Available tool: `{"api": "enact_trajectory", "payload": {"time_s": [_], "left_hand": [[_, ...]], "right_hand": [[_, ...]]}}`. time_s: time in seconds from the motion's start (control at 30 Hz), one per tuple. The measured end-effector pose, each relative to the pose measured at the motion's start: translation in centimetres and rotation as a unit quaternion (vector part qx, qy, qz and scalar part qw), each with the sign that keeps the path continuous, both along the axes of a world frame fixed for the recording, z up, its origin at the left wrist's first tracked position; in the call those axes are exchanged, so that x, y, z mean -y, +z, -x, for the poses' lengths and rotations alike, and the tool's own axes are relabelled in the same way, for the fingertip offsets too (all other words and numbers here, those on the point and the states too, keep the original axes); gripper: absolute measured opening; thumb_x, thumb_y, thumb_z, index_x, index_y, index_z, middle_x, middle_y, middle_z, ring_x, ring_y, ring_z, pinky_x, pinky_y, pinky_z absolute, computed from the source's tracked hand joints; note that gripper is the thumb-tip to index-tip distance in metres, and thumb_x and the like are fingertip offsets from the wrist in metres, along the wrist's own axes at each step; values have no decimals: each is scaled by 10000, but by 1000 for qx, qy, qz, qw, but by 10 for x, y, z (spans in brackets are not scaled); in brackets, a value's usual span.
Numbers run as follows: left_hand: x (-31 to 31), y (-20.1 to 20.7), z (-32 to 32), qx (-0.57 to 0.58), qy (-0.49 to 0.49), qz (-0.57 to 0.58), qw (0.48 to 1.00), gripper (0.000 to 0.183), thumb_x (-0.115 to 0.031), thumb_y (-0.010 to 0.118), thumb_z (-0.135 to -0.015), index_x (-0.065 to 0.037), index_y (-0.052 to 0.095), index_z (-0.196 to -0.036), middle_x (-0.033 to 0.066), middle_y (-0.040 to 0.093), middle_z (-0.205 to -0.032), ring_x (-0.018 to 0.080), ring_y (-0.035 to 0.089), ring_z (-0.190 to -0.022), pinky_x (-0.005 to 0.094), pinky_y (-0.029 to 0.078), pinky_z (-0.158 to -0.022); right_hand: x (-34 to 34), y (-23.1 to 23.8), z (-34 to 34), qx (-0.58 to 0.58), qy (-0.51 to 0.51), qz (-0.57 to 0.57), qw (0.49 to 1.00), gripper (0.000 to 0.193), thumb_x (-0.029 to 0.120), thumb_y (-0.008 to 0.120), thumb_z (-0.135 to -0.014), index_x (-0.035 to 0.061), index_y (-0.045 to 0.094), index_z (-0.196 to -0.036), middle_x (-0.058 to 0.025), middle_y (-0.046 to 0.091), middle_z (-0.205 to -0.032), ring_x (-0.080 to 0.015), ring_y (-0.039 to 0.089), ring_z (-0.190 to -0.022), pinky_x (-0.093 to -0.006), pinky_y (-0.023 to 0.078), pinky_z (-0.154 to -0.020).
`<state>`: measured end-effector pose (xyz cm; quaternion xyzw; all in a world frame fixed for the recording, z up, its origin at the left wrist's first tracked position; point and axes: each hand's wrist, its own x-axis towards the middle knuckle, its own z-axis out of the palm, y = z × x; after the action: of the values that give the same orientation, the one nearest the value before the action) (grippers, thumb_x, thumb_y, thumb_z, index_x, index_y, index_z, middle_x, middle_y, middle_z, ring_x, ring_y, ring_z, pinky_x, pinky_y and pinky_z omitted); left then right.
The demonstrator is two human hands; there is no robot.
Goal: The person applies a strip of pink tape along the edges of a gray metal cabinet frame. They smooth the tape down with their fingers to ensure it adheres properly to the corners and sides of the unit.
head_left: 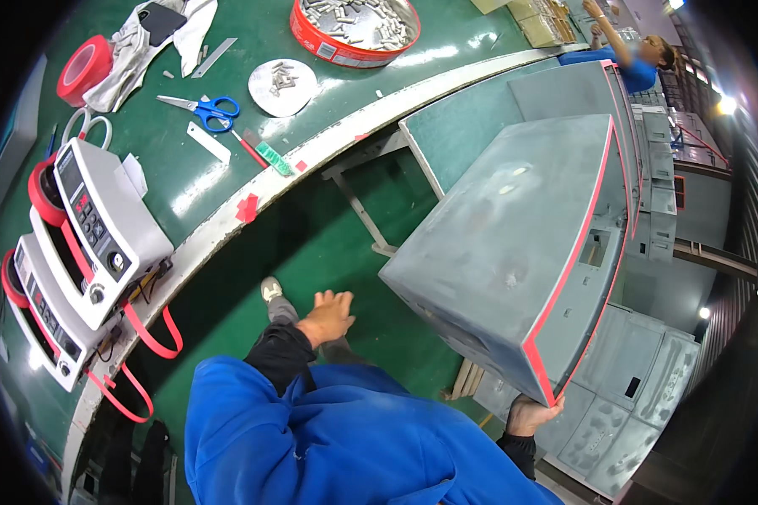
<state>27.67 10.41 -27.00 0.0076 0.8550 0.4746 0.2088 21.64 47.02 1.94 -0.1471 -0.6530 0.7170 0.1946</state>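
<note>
A large grey metal box point(497, 227) with red tape along its open front edge takes up the right half of the head view. It is tilted. My right hand point(534, 414) grips its near lower corner, with the fingers partly hidden behind the edge. My left hand point(328, 318) hangs in the air left of the box, fingers spread and nothing in them. Below that hand are the green floor and a shoe point(271, 289). Strips of red tape point(153, 332) hang from two white tape dispensers point(114, 231) at the bench edge, to the left of my left hand.
The green bench point(253, 181) holds blue scissors point(215, 111), a white dish point(282, 87) of small metal parts, a red tin point(354, 55) full of them, and a tape roll point(87, 71). Grey panels point(615, 387) stand at right. Another person point(636, 63) works at the far right.
</note>
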Motion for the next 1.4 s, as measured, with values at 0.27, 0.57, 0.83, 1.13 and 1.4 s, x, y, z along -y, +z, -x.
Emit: {"api": "enact_trajectory", "payload": {"time_s": [0.27,0.57,0.83,1.13,1.4], "left_hand": [[14,30,35,-38,201,-115,972,432,-230,585,-868,-56,427,-1229,114,517,-1177,283,437,-1084,429,269,-919],[-15,92,99,-74,296,-292,906,382,-252,551,-909,-97,411,-1229,66,531,-1197,221,464,-1090,412,261,-965],[-44,82,67,-56,437,-257,860,383,-222,542,-894,-100,400,-1228,79,533,-1203,243,503,-1085,411,324,-953],[-118,81,-4,-79,516,-90,848,405,-92,571,-814,-87,415,-1187,79,509,-1190,236,487,-1051,411,316,-945],[-135,117,-6,-220,426,48,876,487,13,587,-751,-72,441,-1207,64,477,-1194,237,446,-1052,396,305,-923]], "right_hand": [[31,2,5,6,-61,6,998,406,352,380,-942,48,593,-1107,-66,621,-1103,-213,572,-1029,-357,429,-920],[26,-3,4,-25,-43,0,999,375,331,368,-932,53,593,-1047,-62,616,-1045,-213,575,-992,-366,430,-897],[37,2,1,-40,-3,71,997,399,368,363,-949,56,542,-1121,-63,570,-1123,-204,529,-1062,-382,401,-924],[-18,-26,-4,-108,169,65,978,343,349,342,-998,63,474,-1133,-95,521,-1202,-199,465,-1174,-395,363,-1001],[-44,21,56,-389,218,-117,887,289,299,378,-980,66,421,-1145,-227,490,-1276,-316,494,-1179,-464,358,-1039]]}}
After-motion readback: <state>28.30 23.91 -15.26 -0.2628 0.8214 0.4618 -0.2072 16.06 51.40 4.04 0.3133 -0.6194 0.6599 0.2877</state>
